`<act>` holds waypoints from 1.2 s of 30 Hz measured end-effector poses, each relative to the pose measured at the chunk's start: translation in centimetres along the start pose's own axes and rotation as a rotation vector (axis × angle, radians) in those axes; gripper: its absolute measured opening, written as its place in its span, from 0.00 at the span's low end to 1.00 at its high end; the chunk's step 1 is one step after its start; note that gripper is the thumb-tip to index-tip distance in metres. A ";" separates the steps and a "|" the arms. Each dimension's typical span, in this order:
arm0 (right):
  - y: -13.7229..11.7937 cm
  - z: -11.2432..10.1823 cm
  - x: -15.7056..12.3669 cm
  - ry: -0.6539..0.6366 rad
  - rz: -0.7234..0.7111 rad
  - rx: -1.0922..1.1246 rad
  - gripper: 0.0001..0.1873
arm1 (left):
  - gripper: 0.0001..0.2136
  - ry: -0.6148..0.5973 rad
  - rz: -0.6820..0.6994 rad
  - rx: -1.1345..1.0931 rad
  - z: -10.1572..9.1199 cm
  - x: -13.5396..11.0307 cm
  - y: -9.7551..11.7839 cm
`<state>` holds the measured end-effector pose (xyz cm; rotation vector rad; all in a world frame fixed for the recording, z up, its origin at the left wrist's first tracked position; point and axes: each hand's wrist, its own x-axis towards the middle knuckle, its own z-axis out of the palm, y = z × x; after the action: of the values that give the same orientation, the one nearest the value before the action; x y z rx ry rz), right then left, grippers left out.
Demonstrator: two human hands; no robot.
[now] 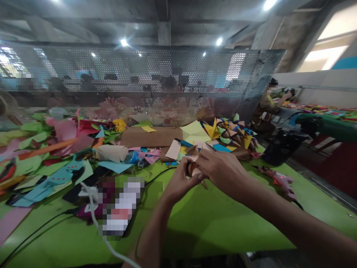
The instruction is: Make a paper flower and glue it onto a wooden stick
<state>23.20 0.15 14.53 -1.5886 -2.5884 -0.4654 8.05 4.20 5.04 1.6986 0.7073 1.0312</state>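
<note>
My left hand point(182, 178) curls around a small folded paper piece point(193, 169), brown inside and pale pink outside. My right hand point(220, 169) grips the same piece from above and the right, its fingers closed at the top edge. Much of the piece is hidden behind my fingers. Just beyond my hands lie cut paper sheets in tan, yellow and blue, with a pale yellow sheet point(195, 132) among them. To the right, a pink glue gun point(279, 180) rests on the green table point(212, 230).
Scraps of coloured paper point(64, 130) heap up at the left. Folded paper pieces point(234, 132) are piled at the back right. A blurred-out phone-like slab point(125, 208), a white cable point(95, 212) and a power strip lie left. A perforated metal panel point(167, 82) stands behind; a person point(270, 98) sits right.
</note>
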 end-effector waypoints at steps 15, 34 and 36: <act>-0.1 -0.5 1.0 0.093 -0.219 -0.164 0.09 | 0.22 0.001 0.034 0.002 0.2 0.0 0.0; -0.3 -1.3 2.1 -0.034 -0.197 -0.202 0.07 | 0.21 0.020 -0.007 -0.012 0.3 0.2 -0.1; -0.3 -1.3 2.2 -0.036 -0.197 -0.201 0.06 | 0.21 0.021 -0.009 0.003 0.3 0.2 0.0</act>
<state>21.77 1.47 16.19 -1.4088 -2.8180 -0.7395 8.38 4.24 5.03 1.6877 0.7299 1.0441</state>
